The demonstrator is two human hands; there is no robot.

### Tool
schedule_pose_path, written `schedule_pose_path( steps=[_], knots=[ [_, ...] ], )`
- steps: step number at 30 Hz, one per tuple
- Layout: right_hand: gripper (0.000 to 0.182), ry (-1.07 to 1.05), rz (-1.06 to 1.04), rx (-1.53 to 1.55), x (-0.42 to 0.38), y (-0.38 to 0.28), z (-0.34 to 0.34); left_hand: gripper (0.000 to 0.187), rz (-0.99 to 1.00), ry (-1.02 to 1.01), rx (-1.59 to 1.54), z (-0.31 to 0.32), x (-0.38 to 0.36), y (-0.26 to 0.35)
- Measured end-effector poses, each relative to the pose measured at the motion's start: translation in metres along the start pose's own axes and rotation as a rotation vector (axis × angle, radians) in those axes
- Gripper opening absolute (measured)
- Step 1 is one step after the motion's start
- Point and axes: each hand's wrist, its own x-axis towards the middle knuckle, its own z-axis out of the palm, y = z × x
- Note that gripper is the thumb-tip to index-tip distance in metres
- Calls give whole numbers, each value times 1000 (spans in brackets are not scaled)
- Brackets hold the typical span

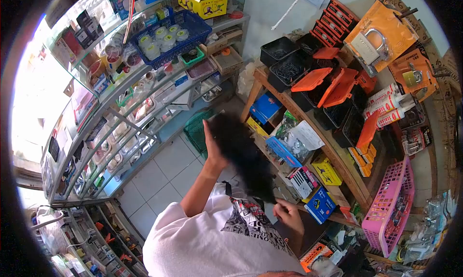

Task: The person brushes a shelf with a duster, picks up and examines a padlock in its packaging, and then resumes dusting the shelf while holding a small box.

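A black fluffy duster (243, 154), somewhat blurred, slants across the middle of the head view in front of my body. My left hand (214, 149) is against the side of its upper end, thumb pointing up. The other left fingers are hidden behind the dark bristles. At the lower end, my right hand (288, 216) is closed around the thin handle, most of which is covered by the fingers.
A wooden shelf (308, 127) carries black bins with orange lids and boxes. Beside it hangs a pink basket (386, 219). To the left stands a glass display case with a metal frame (130, 127), a blue basket (193, 33) on top. A green basket (195, 132) sits on the tiled floor.
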Motion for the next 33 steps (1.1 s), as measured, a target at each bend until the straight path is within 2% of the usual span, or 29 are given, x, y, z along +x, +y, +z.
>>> schedule_pose_path(
  steps=[1,2,4,5,6,8,9,11,13,14,15,16,17,18,20,21,22,25,26,27,30,33],
  knots=[
    [32,-34,-39,-50,0,0,-1,96,-133,-447,59,-9,0,5],
    [32,-65,-79,-99,0,-1,-1,97,-107,-446,48,-17,-1,2],
    [29,10,-22,-14,2,-8,3,99,-107,-294,-20,-1,-6,0],
    [28,44,10,30,1,-10,5,100,-132,-140,-75,11,-12,3],
    [27,-7,13,17,1,-9,4,100,-155,12,-131,20,-16,5],
    [24,-106,18,-10,1,-3,1,99,-120,-277,-34,-7,-7,2],
    [23,-47,5,36,1,2,3,98,-105,-423,16,-7,-6,2],
    [22,70,-22,130,4,11,9,99,-135,-327,-63,-6,-5,4],
    [23,-26,53,78,3,7,7,101,-174,-8,-201,8,-13,6],
    [24,-73,86,53,5,6,7,98,-113,-294,-59,-5,-9,3],
    [25,-53,36,58,6,6,9,93,-76,-429,80,-11,-11,1],
    [25,-30,-14,63,6,6,11,92,-57,-468,87,-15,-11,1],
    [26,-6,-66,68,7,6,12,91,-48,-416,56,-19,-9,1],
    [36,43,-11,122,7,8,11,90,-38,-365,25,-14,-8,1],
    [35,-21,49,69,7,7,9,89,-45,-71,-105,9,-13,1],
    [35,-48,78,43,7,6,8,82,-17,-209,6,-1,-11,-2],
    [29,-80,-20,72,6,10,11,75,7,-351,114,-12,-12,-3],
    [29,3,-59,68,2,-2,10,77,31,-246,292,-20,-13,-5],
    [30,71,-67,102,1,-4,12,77,28,-145,239,-14,-12,-6],
    [31,33,-66,75,0,0,11,78,23,-41,190,-7,-11,-7],
    [33,-47,-115,8,1,17,6,79,14,-643,278,-40,-5,-9],
    [35,47,-26,35,-2,12,11,75,-77,-238,125,7,-19,-10]
  ],
)
